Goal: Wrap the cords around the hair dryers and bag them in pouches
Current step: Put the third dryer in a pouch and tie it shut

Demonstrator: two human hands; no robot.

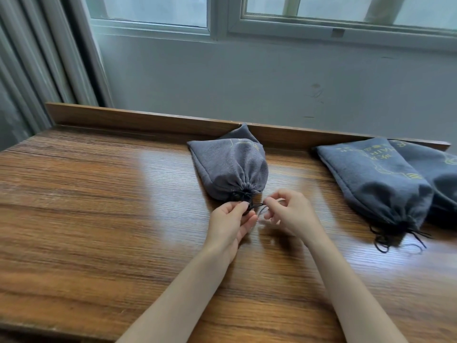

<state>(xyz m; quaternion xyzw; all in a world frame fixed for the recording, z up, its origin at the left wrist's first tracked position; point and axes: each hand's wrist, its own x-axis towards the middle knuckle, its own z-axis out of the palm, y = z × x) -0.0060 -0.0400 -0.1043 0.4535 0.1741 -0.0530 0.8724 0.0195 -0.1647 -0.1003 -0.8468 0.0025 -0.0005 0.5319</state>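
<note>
We are looking at the wooden surface (99, 194) bearing a bulging grey pouch (232, 167) against its back rim, just beyond both grips, its cinched mouth facing us. Two more pouches (376, 184) are lying toward the back right corner, and bare wood is stretching left. Left grip (230, 221) and right grip (289, 214) are pinching the black drawstring (256, 206).

A glossy brown wood-grain bench (99, 194) with a raised back lip (138, 117) stands against a pale grey wall (222, 82), below a white-framed window (222, 28); a grey pleated curtain (29, 70) hangs at the left.
</note>
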